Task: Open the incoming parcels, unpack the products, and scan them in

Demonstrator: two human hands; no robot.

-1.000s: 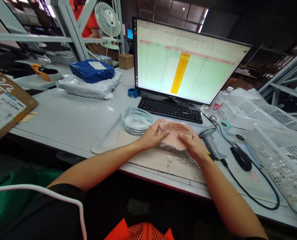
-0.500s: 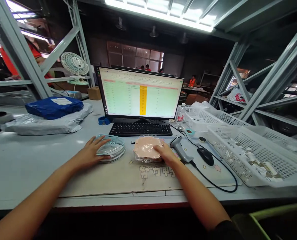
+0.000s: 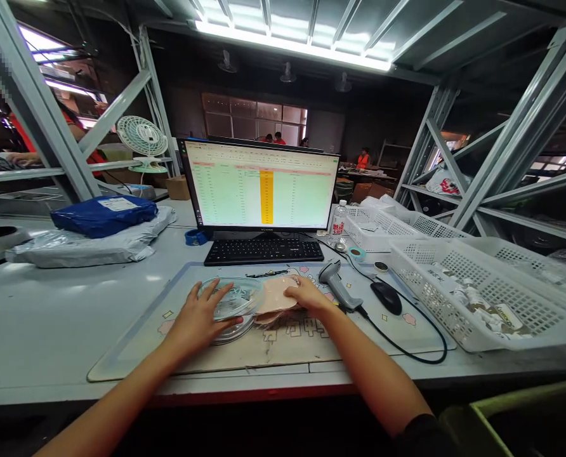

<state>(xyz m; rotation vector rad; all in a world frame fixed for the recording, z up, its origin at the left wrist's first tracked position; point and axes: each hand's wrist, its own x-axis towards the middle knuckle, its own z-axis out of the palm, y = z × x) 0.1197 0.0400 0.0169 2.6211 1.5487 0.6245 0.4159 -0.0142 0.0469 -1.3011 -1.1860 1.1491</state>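
Observation:
My left hand (image 3: 200,320) is on a clear, round plastic item with a light-blue rim (image 3: 239,298), thumb at its front edge and fingers spread across its left side. More clear round edges (image 3: 238,333) show beneath it. My right hand (image 3: 306,296) grips a stack of flat, peach-coloured pieces in clear film (image 3: 274,297), thumb on top. The two stacks meet over the desk mat (image 3: 135,352), and the blue-rimmed item overlaps the peach stack's left edge. What exactly these pieces are, I cannot tell.
A barcode scanner (image 3: 341,287) and a mouse (image 3: 386,297) lie to the right, their cables looping nearby. Behind are a keyboard (image 3: 264,251) and a monitor (image 3: 226,190). White baskets (image 3: 454,304) stand at right, wrapped parcels (image 3: 105,216) at left.
My left hand has moved right with the blue-rimmed item, bringing it against the peach stack. My right hand still holds that stack, which is now more tilted. The camera view has shifted slightly.

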